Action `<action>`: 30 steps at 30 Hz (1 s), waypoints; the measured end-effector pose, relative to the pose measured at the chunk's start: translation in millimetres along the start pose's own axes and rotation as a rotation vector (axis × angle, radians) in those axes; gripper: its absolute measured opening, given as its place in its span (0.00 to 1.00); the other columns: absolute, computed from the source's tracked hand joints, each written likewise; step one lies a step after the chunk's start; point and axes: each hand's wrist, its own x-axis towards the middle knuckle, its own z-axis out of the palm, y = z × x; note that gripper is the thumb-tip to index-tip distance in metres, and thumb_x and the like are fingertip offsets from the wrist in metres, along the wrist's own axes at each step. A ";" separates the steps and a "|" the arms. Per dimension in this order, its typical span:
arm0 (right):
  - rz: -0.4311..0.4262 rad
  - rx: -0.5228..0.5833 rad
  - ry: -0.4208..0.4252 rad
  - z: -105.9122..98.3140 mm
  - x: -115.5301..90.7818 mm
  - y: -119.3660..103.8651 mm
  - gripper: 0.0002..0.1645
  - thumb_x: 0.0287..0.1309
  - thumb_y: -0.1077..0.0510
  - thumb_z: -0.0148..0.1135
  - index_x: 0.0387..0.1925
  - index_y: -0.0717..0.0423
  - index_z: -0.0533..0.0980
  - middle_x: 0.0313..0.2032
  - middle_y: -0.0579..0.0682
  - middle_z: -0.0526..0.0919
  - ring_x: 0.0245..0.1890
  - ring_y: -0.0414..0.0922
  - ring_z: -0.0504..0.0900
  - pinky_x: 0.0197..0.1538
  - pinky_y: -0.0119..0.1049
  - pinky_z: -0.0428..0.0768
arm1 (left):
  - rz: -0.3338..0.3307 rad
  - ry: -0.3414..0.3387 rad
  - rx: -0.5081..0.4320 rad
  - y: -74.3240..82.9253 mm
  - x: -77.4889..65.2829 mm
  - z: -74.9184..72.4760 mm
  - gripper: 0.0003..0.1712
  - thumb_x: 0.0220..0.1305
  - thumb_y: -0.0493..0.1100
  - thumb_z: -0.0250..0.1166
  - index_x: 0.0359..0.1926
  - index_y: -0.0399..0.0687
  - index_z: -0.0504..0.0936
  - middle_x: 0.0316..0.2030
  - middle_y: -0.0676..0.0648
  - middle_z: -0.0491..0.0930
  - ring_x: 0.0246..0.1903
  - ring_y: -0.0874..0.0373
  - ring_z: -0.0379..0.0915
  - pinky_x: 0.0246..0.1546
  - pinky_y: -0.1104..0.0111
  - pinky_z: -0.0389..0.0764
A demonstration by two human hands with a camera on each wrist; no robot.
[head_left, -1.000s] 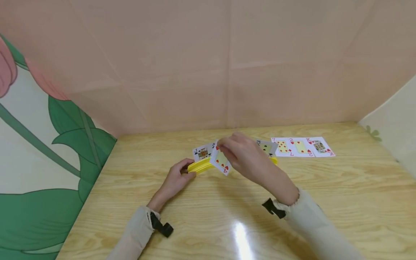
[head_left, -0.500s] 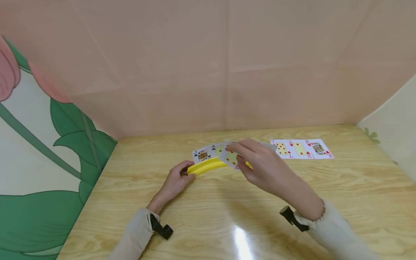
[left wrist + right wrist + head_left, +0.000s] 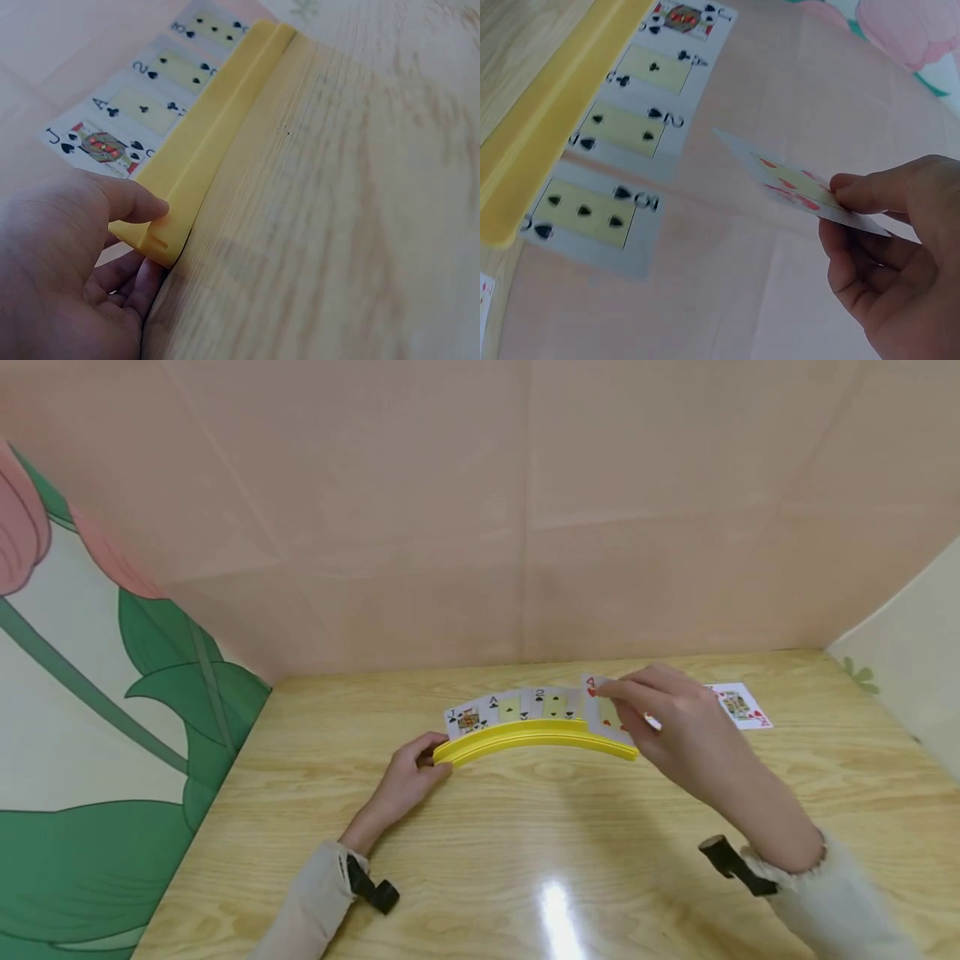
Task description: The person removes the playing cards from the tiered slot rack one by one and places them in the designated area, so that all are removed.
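My left hand (image 3: 405,777) grips the left end of a curved yellow card holder (image 3: 525,732), thumb on its front face and fingers behind. Upright in the holder stand a jack of spades (image 3: 105,146), an ace of clubs (image 3: 142,110), a two of spades (image 3: 176,69) and another spade card (image 3: 585,214). Between thumb and fingertips, my right hand (image 3: 693,743) pinches a heart playing card (image 3: 795,187). In the head view that card overlaps the holder's right end; the right wrist view shows it apart from the standing cards.
A king (image 3: 738,706) lies face up at the back right of the wooden table (image 3: 487,860). My right hand hides most of the cards beside it. A pink sheet (image 3: 412,527) hangs behind the table, and a flower-patterned panel (image 3: 67,693) stands at the left.
My right hand has carried the heart card rightward along the holder, from the middle to its right end. The left hand and the holder have stayed put.
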 end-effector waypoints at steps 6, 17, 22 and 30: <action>0.121 -0.030 0.066 -9.2 -13.2 20.3 0.16 0.47 0.75 0.63 0.39 0.63 0.83 0.33 0.52 0.83 0.30 0.42 0.76 0.31 0.25 0.70 | -0.006 -0.007 0.006 -1.1 -0.7 -2.5 0.20 0.64 0.36 0.67 0.57 0.45 0.80 0.51 0.48 0.80 0.47 0.56 0.75 0.50 0.62 0.78; 0.394 -0.109 -0.083 -30.9 -28.5 60.5 0.29 0.56 0.74 0.59 0.60 0.56 0.77 0.41 0.57 0.77 0.28 0.47 0.75 0.20 0.28 0.67 | 0.003 0.007 -0.001 -1.3 -4.1 -4.9 0.20 0.64 0.35 0.67 0.57 0.44 0.80 0.50 0.47 0.80 0.48 0.55 0.76 0.50 0.62 0.78; 0.361 -0.114 -0.009 -39.3 -38.7 85.2 0.26 0.60 0.74 0.55 0.58 0.55 0.80 0.36 0.56 0.80 0.24 0.35 0.64 0.18 0.25 0.57 | 0.007 0.012 0.016 -0.4 -3.6 -5.6 0.19 0.64 0.36 0.67 0.56 0.44 0.80 0.50 0.48 0.80 0.47 0.56 0.75 0.50 0.63 0.79; 0.486 -0.107 0.066 -49.7 -63.7 128.5 0.15 0.58 0.73 0.62 0.49 0.66 0.79 0.36 0.68 0.82 0.30 0.18 0.63 0.30 0.13 0.63 | 0.017 0.002 -0.012 1.3 -0.1 1.0 0.20 0.63 0.35 0.68 0.57 0.44 0.80 0.50 0.47 0.81 0.47 0.55 0.76 0.50 0.61 0.78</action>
